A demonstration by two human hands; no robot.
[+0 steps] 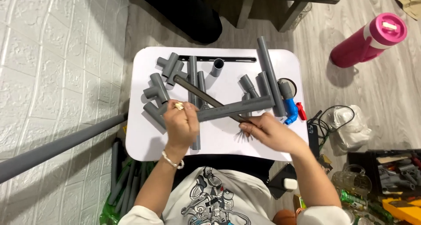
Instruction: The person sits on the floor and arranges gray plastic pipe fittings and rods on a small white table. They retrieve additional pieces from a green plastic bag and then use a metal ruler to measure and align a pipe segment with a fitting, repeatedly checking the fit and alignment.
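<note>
Overhead view of a seated person at a small white surface [144,141]. Nearest the viewer, the left hand [181,123] is curled closed around the near end of a grey pipe assembly [237,108], a straight length with short branch stubs that lies across the middle of the surface. The right hand [267,130] is closed on the lower end of a dark flat file [206,96], which runs diagonally up and to the left, crossing the assembly. Just beyond the left hand, grey tee fittings [158,91] cluster near the surface's left edge. To the right of the assembly sits a blue valve with a red handle [293,111]. A long grey pipe [271,75] lies along the right side, and a short pipe stub [217,67] stands farther back beside a dark slotted bar [219,58] at the far edge. On the wooden floor beyond, upper right, lies a pink bottle [370,39].
</note>
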